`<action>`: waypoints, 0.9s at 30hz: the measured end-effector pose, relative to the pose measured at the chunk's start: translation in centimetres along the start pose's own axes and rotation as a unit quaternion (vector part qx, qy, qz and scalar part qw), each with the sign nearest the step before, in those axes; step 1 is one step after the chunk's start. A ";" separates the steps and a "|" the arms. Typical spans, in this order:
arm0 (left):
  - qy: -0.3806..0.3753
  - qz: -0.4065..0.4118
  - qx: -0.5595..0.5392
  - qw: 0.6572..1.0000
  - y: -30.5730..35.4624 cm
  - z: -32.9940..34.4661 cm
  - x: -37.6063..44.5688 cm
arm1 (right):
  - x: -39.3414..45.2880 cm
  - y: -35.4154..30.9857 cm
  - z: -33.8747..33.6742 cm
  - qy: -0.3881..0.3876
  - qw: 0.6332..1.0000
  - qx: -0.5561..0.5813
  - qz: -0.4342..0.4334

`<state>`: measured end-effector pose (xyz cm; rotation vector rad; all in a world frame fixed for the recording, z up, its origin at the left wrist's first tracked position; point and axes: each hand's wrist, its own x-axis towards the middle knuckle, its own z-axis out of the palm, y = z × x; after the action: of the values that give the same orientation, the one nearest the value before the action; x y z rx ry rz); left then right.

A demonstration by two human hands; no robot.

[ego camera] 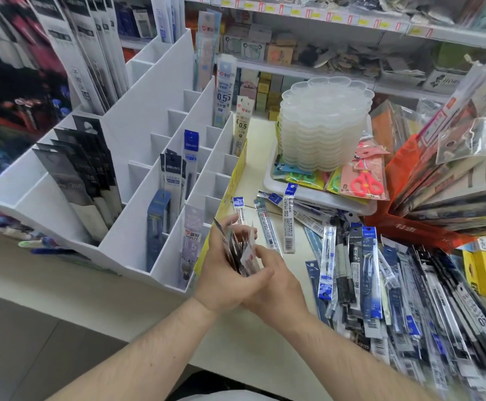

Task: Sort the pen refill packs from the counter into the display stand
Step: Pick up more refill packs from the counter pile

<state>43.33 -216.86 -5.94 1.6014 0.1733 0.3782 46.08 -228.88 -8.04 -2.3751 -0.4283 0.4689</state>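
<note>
Lower centre: left hand [224, 273] grips a small bundle of refill packs [240, 250], fingers curled round it; right hand [273, 282] pinches its near edge, apparently to square it. Right: unsorted pile [395, 285] on counter [236, 328]. Left: display stand [137, 134], partly filled.

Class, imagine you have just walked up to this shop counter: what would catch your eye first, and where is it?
First, the two hands, left hand and right hand, gripping a small bunch of refill packs at centre. Next, the big heap of refill packs spread over the counter on the right. Then the white display stand on the left, partly filled.
</note>
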 end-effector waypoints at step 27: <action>0.010 -0.038 0.090 0.995 -1.9 1.0 0.0 | 0.5 2.1 1.1 0.009 0.994 0.112 -0.012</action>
<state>43.88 -217.65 -7.81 1.7637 0.2890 0.3273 46.43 -229.56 -10.31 -2.1531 -0.3748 0.4595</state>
